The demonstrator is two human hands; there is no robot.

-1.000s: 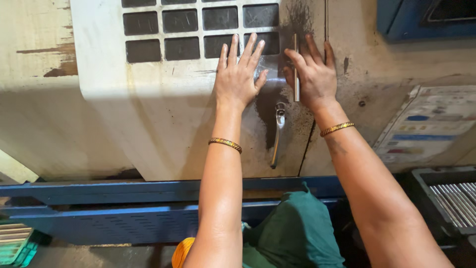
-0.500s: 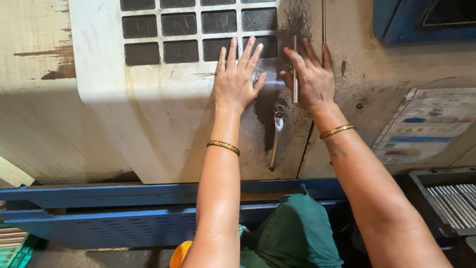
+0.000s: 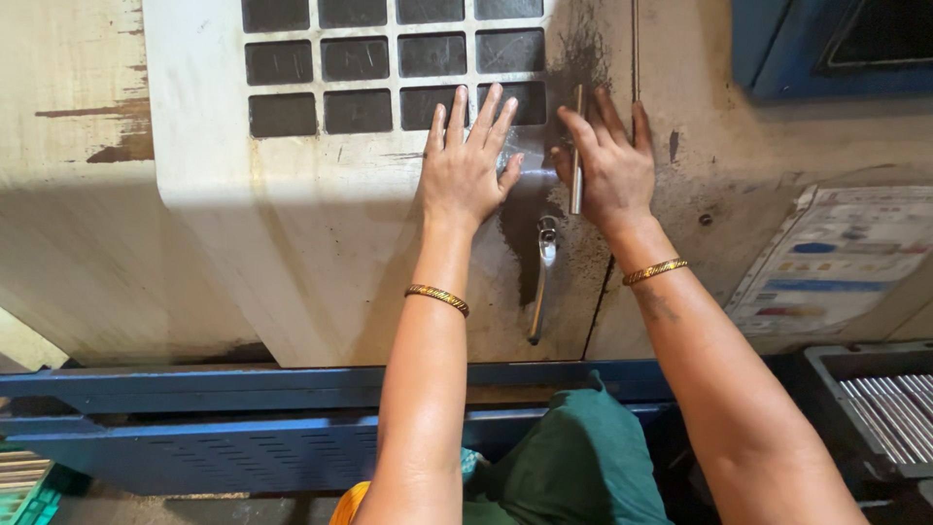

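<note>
**Both hands pressed flat on a grimy machine door beside its handle**

The left hand [image 3: 466,170] was laid flat on the cream sliding door [image 3: 321,262] of the machine, its fingers spread apart and pointing up toward the grid of dark window panes [image 3: 389,58]; nothing was gripped. The right hand [image 3: 607,170] was placed just beside it, across the dark, greasy edge of the door, with fingers likewise extended and a thin metal rod [image 3: 576,156] lying upright under or between them; whether the rod was clamped could not be told. A metal lever handle [image 3: 542,282] was seen just below and between the two hands, its long axis running nearly vertical, touched by neither. The left hand's heel appeared slightly nearer to it. A gold bangle was worn on each wrist. A tray of metal rods [image 3: 889,413] was seen well apart, at the lower right.
</note>
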